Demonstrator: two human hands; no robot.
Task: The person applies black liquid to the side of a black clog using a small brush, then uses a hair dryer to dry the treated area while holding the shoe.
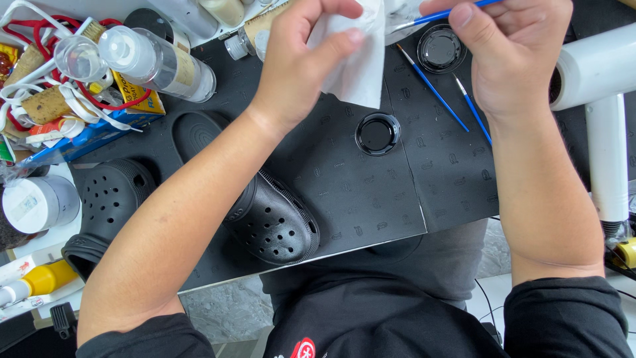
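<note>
Fingers (344, 43) pinching white cloth (354, 59), right hand (517, 46) holding blue brush (450, 12), perhaps wiping

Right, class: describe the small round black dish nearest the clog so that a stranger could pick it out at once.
Start at the black embossed mat covering the bench. Between the person's two forearms, just beyond the black perforated clog, sits a small round dish. Unlike the similar dish farther off under the right hand, it lies alone, with no blue brushes beside it.
</note>
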